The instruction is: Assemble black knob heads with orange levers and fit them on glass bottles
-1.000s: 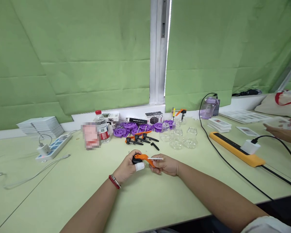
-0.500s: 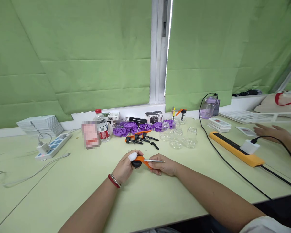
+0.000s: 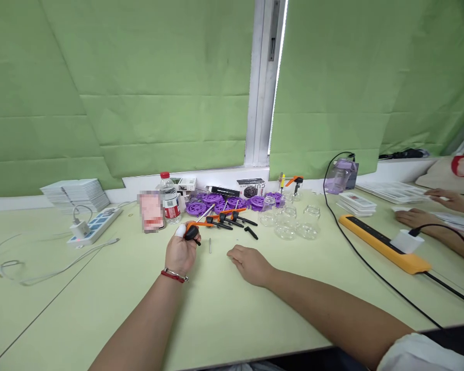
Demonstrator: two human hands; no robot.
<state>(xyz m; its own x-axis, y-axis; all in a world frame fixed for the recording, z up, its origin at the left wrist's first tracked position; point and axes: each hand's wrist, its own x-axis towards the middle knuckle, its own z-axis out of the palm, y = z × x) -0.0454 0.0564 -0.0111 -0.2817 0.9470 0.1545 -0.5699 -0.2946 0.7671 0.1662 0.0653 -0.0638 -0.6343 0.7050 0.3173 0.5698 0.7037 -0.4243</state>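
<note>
My left hand (image 3: 180,253), with a white covering on its thumb, is closed around an orange-and-black crank handle (image 3: 192,232). A thin metal rod (image 3: 204,213) slants up and right behind the handle. Right of this hand, a short metal pin (image 3: 210,245) lies on the table. My right hand (image 3: 252,265) rests low over the tabletop, its fingers bent and close together; whether anything is between them is hidden. Beyond the hands lie several similar orange-and-black crank handles (image 3: 225,220) and a loose black piece (image 3: 251,232).
Purple wheel-shaped parts (image 3: 196,207) are heaped at the back, with clear glass jars (image 3: 285,230) to their right. A bottle (image 3: 171,203) and a pixelated pink item (image 3: 151,210) stand left. An orange power strip (image 3: 384,245) and another person's hands (image 3: 413,218) are at right.
My hands have separated: the left moved leftward with the crank handle, and the right let go of it. The short pin now shows fully between them. The view has shifted slightly.
</note>
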